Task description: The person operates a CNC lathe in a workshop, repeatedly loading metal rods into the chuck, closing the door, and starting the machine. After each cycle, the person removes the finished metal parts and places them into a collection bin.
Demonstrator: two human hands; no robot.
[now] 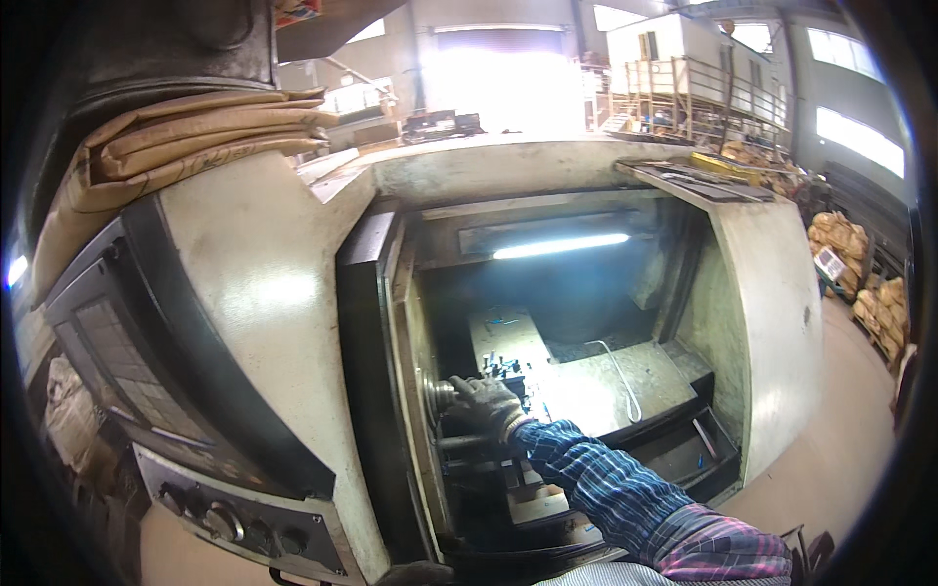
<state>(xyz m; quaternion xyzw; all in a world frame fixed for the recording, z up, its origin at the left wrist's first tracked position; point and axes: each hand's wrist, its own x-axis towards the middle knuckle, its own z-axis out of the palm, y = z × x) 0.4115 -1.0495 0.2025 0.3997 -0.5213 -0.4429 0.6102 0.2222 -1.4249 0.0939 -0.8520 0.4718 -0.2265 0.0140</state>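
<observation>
Round metal piece (446, 392), knit-gloved right hand (488, 401) touching it, grip unclear, left hand unseen

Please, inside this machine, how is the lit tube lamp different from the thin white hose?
The tube lamp looks nearly straight, while the white hose is bent. The lamp glows brightly; the hose gives no visible light of its own. The lamp is higher up, toward the back; the hose is lower, over the flat metal surface, to the right of the gloved right hand. Both are long, slim and whitish.
</observation>
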